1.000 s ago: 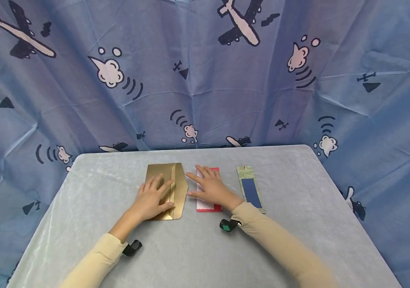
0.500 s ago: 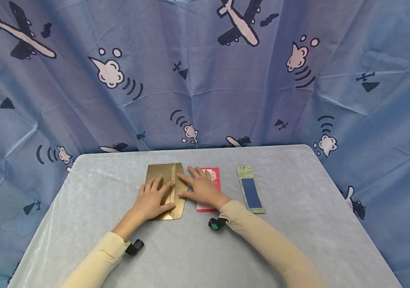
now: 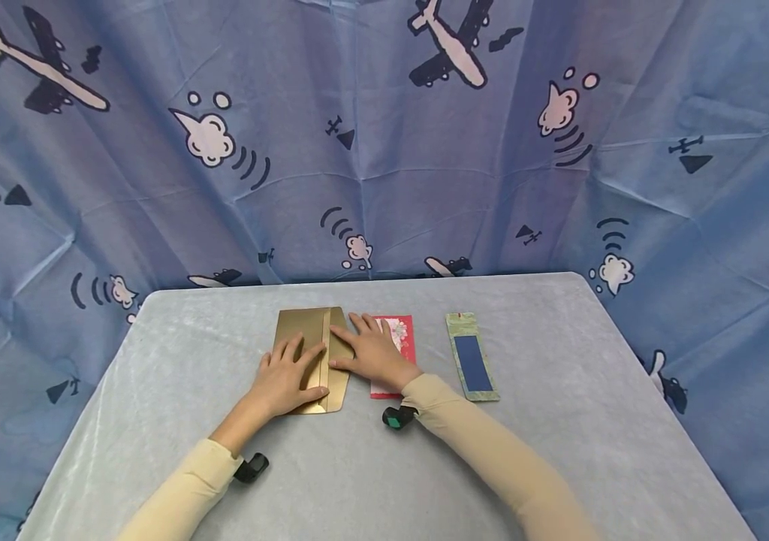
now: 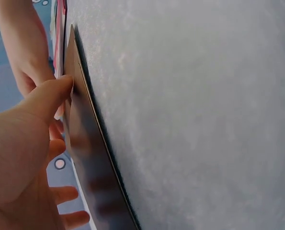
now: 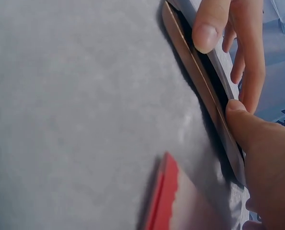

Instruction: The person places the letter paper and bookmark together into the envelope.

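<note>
A gold paper envelope (image 3: 300,319) lies on the table with its pointed flap unfolded to the right. My left hand (image 3: 281,383) rests on its body, fingers spread. My right hand (image 3: 372,355) reaches in from the right, its fairly straight fingertips touching the envelope near the flap crease. In the right wrist view, its thumb meets the edge of the envelope (image 5: 199,76), and the dark opening shows there. The left thumb (image 4: 56,93) touches the same envelope in the left wrist view. Partly under the right hand lies a red and white card (image 3: 402,330) with a flower print.
To the right lies a green patterned strip (image 3: 472,364) with a dark blue panel. The table has a pale grey cloth (image 3: 330,481). A blue curtain (image 3: 384,150) with printed airplanes hangs behind the table. Each wrist wears a small black camera.
My right hand has moved left from over the red and white card to the gold envelope's flap, uncovering more of the card and the green strip. My left hand stays on the envelope.
</note>
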Demonstrator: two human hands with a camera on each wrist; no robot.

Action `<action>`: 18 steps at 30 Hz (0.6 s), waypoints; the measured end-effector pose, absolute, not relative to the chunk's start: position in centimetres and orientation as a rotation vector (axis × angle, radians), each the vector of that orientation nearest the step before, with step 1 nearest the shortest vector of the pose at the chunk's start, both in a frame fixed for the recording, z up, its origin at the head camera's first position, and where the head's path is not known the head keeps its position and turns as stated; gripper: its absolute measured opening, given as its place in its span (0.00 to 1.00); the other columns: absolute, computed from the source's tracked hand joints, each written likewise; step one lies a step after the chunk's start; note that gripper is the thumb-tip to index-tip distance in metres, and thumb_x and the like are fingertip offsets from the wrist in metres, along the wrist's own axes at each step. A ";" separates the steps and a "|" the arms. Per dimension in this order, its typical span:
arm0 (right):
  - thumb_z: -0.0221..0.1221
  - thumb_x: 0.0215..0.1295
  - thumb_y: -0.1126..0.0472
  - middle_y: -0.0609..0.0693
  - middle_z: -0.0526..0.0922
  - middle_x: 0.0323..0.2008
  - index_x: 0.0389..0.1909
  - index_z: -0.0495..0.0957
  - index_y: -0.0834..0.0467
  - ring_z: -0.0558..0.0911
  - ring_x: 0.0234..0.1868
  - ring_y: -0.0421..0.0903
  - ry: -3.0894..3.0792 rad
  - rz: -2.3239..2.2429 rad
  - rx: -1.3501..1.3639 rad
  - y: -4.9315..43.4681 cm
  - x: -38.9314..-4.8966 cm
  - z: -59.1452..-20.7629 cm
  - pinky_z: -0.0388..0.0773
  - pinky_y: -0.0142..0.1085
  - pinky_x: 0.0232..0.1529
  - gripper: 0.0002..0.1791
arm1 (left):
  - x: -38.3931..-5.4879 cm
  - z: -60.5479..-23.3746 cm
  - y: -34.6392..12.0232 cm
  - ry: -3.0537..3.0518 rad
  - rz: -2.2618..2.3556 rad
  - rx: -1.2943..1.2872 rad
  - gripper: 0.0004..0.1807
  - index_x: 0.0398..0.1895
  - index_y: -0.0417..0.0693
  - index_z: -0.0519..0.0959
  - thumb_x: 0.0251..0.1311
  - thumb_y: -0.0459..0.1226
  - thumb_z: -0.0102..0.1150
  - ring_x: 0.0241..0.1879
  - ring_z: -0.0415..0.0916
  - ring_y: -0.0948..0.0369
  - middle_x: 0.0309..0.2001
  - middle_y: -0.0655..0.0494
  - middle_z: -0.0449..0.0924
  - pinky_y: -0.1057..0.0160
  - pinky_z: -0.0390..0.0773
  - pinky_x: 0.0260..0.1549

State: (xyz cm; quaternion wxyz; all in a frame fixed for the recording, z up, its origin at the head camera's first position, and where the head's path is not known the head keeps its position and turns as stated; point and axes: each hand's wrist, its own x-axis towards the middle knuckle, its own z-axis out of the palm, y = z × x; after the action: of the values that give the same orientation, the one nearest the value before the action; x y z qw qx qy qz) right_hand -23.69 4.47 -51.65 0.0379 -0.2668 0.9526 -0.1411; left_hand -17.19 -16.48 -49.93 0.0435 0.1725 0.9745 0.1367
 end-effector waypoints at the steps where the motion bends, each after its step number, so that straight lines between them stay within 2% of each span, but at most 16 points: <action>1: 0.53 0.63 0.29 0.58 0.57 0.77 0.74 0.61 0.40 0.57 0.77 0.62 2.923 -0.438 -0.817 4.4 -23.8 -51.6 0.51 0.67 0.71 0.41 | -17.2 -50.0 -16.5 2.980 0.418 0.531 0.44 0.75 0.56 0.62 0.57 0.58 0.64 0.73 0.52 0.33 0.76 0.33 0.53 0.27 0.59 0.62; 18: 0.56 0.60 0.28 0.59 0.59 0.76 0.73 0.64 0.41 0.59 0.76 0.61 2.965 -0.404 -0.781 3.5 -24.3 -51.9 0.50 0.66 0.71 0.42 | -17.1 -50.4 -16.3 2.987 0.449 0.515 0.43 0.74 0.55 0.63 0.58 0.58 0.64 0.73 0.54 0.32 0.75 0.33 0.54 0.27 0.63 0.58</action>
State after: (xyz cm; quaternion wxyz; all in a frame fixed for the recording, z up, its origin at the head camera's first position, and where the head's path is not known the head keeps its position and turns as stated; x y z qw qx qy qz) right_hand -24.27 3.51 -51.92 0.0246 -0.2525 0.9584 -0.1305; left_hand -17.10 -16.30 -50.41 0.0387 0.1681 0.9741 0.1464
